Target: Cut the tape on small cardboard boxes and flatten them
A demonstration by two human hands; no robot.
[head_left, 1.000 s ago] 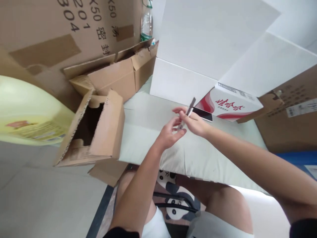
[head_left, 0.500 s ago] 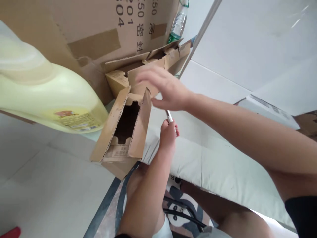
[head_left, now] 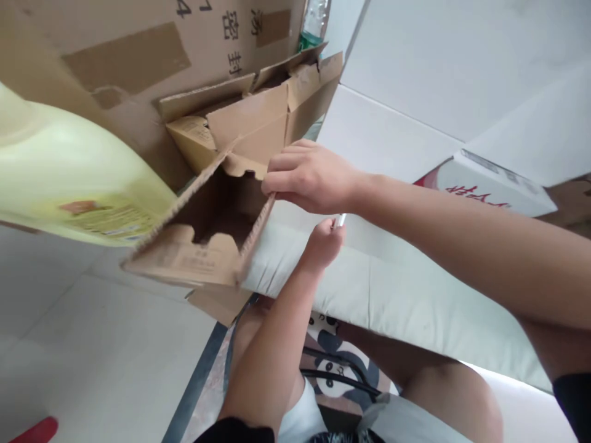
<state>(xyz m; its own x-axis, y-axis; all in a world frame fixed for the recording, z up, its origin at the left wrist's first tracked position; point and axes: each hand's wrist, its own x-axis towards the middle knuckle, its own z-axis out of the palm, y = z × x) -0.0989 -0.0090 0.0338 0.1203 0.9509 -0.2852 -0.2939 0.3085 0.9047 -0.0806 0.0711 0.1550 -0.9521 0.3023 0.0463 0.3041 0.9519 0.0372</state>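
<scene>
My right hand [head_left: 314, 175] is closed over the near flap edge of an open cardboard box [head_left: 217, 261], fingers bent at its upper right corner. The box is tilted, its dark inside facing up; I cannot make out anything in it. Lower down, my left hand [head_left: 324, 243] is wrapped round a slim white stick-like tool [head_left: 340, 219]. Only a short piece of the tool shows above the fist, so its kind is unclear. Behind the open box stands a second cardboard box [head_left: 258, 117] with raised flaps.
A large pale-yellow jug [head_left: 92, 166] stands at the left. Behind is a big printed carton [head_left: 124, 61], with a clear bottle [head_left: 315, 21] at its end. A pale padded cover [head_left: 351, 271] lies under the boxes. At the right is a white box with red writing [head_left: 489, 184].
My right hand has closed on the open box's flap, and the flaps have spread wider. My left hand, still round the white tool, has shifted slightly right. The view has tilted down.
</scene>
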